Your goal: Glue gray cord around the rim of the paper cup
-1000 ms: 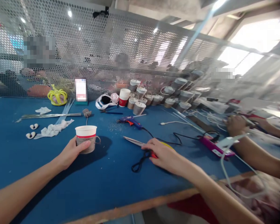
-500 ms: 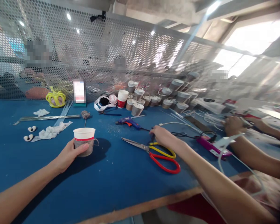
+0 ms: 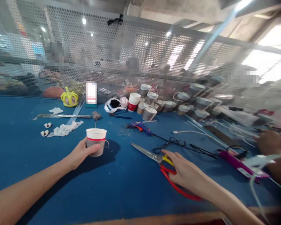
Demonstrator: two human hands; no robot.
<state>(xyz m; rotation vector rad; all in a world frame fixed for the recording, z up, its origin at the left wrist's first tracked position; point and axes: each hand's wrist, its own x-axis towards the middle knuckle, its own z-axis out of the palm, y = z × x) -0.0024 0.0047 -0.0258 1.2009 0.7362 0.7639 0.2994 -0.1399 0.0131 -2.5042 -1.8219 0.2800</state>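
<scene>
Ideally, the cup (image 3: 96, 139) gripped by the left hand (image 3: 81, 153) is kept uncrushed; scissors (image 3: 158, 158) are touched by the right hand (image 3: 187, 171), closure unclear.

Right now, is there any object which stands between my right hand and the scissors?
Nothing visible does: your right hand is at the handles of the scissors. The black cord lies beyond them, on the far side.

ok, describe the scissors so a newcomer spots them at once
On the blue tabletop, look right of the paper cup in the left hand. There, at the right hand, are the scissors, blades pointing left. One yellow and one red handle set them apart from the blue glue gun farther back.
</scene>
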